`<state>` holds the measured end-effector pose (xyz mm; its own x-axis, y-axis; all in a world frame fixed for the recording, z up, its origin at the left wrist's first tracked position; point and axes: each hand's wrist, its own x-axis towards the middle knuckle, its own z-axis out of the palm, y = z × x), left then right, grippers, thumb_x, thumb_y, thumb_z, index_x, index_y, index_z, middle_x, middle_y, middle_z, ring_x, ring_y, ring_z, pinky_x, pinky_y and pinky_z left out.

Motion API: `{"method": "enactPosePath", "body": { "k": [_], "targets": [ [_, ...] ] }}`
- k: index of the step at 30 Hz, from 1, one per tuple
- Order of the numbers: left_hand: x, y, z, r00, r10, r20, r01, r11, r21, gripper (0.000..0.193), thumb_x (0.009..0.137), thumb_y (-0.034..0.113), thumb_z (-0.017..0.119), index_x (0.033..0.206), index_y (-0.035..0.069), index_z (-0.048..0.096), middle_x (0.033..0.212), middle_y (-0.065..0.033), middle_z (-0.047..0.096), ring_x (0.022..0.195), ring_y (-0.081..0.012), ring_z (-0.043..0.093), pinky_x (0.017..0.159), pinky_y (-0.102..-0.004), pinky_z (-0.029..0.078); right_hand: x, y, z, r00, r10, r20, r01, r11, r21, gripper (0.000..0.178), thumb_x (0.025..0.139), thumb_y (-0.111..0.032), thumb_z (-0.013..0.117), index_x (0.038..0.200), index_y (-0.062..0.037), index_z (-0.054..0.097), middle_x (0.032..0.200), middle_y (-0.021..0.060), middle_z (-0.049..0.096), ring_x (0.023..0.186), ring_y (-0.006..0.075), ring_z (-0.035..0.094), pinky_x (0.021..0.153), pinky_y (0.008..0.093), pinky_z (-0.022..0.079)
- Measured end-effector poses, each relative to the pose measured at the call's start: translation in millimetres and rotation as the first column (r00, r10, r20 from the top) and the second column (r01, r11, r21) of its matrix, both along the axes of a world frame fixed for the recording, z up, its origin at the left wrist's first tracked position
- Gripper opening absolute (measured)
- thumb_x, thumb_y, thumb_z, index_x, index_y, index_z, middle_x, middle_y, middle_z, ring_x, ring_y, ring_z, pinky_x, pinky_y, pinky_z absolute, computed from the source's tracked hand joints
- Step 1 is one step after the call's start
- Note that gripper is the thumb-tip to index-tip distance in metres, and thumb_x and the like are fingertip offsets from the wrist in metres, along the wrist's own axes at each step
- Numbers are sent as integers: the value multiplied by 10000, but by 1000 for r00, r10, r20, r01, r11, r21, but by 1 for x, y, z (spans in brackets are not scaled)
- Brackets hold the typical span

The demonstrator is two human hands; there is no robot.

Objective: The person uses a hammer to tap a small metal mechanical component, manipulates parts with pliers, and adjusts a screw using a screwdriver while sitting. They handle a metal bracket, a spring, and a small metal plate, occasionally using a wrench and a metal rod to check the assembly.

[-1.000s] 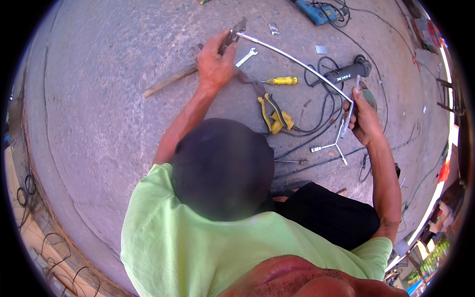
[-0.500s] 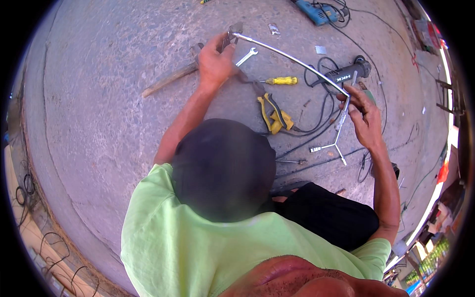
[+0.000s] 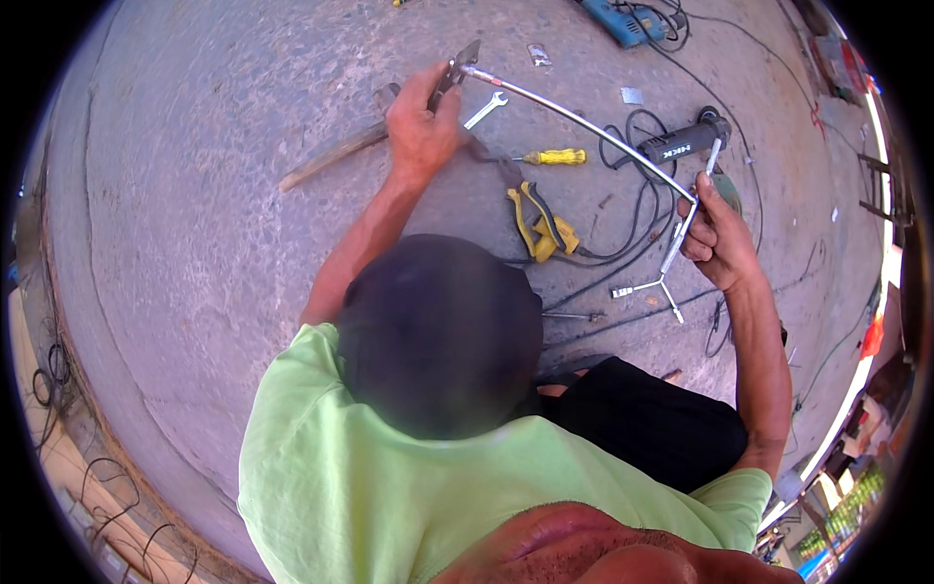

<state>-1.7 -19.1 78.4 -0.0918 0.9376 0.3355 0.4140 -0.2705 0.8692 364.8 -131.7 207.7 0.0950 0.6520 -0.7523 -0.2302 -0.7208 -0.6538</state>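
My left hand (image 3: 424, 125) is closed around a small dark metal piece (image 3: 469, 58), its tip sticking up beyond my fingers. Against that piece rests the socket end of a long silver T-handle socket wrench (image 3: 584, 124). At the wrench's other end, my right hand (image 3: 720, 234) grips the crossbar, fingers curled around it. Below my left hand lies a hammer (image 3: 331, 158) with a wooden handle, its head partly covered. Beside that hand is a combination wrench (image 3: 486, 109). A three-way socket wrench (image 3: 637, 288) lies on the floor near my right hand.
A yellow-handled screwdriver (image 3: 555, 157) and yellow-and-black pliers (image 3: 523, 219) lie on the concrete floor (image 3: 214, 88). Right of them is an angle grinder (image 3: 686, 144) with its cord looped around. A blue power drill (image 3: 623, 21) lies at the far edge, its cable trailing right.
My right hand has turned the T-handle, whose upper crossbar end swung right, and its fingers have curled in. The dark piece's tip has risen slightly in my left hand.
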Motion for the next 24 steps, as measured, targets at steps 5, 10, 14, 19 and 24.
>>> {"method": "enactPosePath", "body": {
  "k": [5, 10, 14, 19, 24],
  "targets": [
    [6, 3, 5, 1000, -19, 2, 19, 999, -27, 390, 909, 141, 716, 1271, 6, 661, 1137, -148, 722, 1006, -213, 684, 885, -343, 539, 3, -3, -4, 895, 202, 398, -228, 973, 19, 473, 1051, -485, 539, 1015, -32, 673, 577, -20, 479, 478, 65, 405, 461, 244, 299],
    [8, 2, -3, 998, -36, 44, 41, 990, -131, 411, 906, 143, 717, 1286, -2, 652, 1135, -138, 724, 1012, -207, 682, 899, -335, 532, -9, -3, 6, 736, 172, 654, -388, 900, 200, 469, 1040, -336, 586, 1350, 16, 575, 670, 31, 612, 548, 95, 534, 556, 261, 432],
    [8, 2, -4, 998, -26, 65, 40, 977, -208, 422, 903, 131, 703, 1295, -14, 646, 1146, -147, 722, 1023, -210, 682, 906, -332, 530, -22, -11, 25, 583, 55, 810, -517, 795, 318, 563, 985, -191, 630, 1491, -9, 465, 801, 64, 695, 670, 125, 621, 688, 297, 521],
    [-2, 10, -6, 995, -9, 101, 37, 958, -283, 418, 896, 130, 699, 1287, -11, 654, 1138, -152, 724, 1012, -214, 686, 901, -339, 532, -9, -9, 26, 226, 103, 969, -884, 439, 159, 496, 934, -203, 678, 1408, -86, 588, 973, 98, 716, 865, 218, 659, 809, 359, 533],
    [3, 8, -3, 997, -52, 52, 65, 948, -312, 417, 892, 139, 704, 1285, 6, 662, 1129, -160, 726, 998, -216, 691, 890, -346, 533, -23, -3, 39, -257, -133, 957, -870, 463, -170, 434, 942, -388, 684, 1267, -100, 678, 1079, 145, 683, 1107, 319, 630, 990, 465, 478]
  ]
}}
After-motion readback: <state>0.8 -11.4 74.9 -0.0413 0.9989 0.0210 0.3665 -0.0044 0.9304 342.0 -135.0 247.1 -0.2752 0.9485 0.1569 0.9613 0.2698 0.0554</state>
